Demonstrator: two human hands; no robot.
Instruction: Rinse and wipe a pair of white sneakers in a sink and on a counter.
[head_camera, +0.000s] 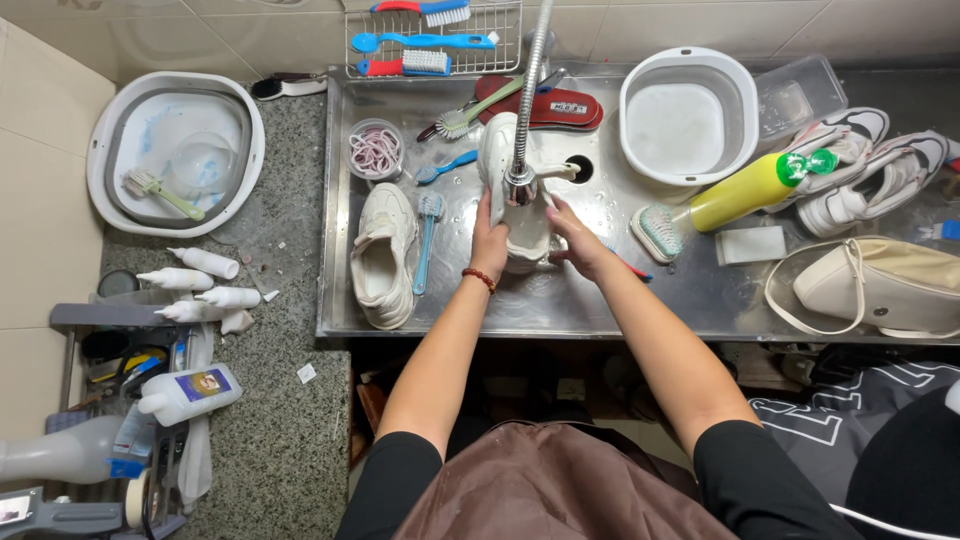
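At the middle of the steel sink basin, under the faucet head (520, 185): white sneaker (520, 225), wet, likely slippery, soft upper, stiffer sole. Left hand (489, 240) and right hand (573, 240) are clasping its sides, the firmest hold.

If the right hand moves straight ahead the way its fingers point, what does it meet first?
The right hand points up-left and already touches the white shoe; beyond that, probably the faucet head, though depth is unclear.
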